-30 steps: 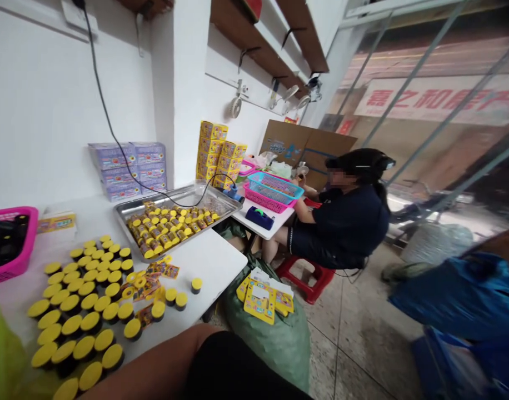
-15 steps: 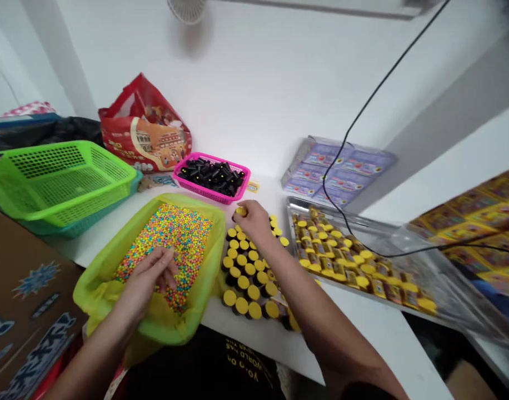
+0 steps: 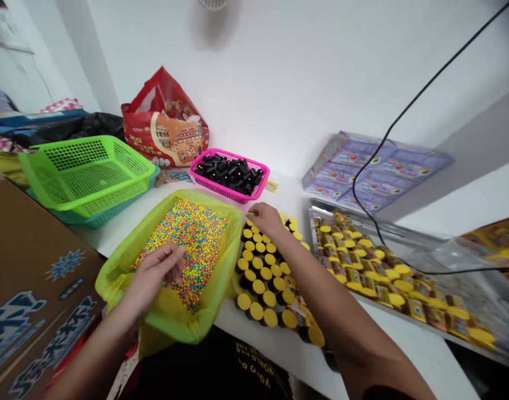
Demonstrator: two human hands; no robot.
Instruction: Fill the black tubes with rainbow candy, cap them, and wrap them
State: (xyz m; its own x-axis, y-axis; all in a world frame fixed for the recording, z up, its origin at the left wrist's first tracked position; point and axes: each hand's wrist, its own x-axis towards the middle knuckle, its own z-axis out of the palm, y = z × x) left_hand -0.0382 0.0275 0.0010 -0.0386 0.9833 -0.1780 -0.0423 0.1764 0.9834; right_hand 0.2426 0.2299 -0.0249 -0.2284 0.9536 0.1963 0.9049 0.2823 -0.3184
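Observation:
My left hand hovers over small multicoloured candy balls in a green basket lined with yellow plastic. Its thumb lies against the curled fingers, and whatever they may hold is hidden. My right hand reaches to the far left corner of a group of small black tubs with yellow lids. Its fingertips are pinched together low over the tubs; what is between them is too small to make out. The right forearm covers part of the group.
Behind stands a pink basket of black tubs. A metal tray of yellow-lidded packed pieces lies right, below purple boxes. A black cable hangs across. At left are stacked green baskets, a red bag and a cardboard box.
The view has swung left, so things sit further right. A yellow-lidded tub showed in my right fingers earlier; no tub is plainly visible there now. My left hand remains over the candy balls.

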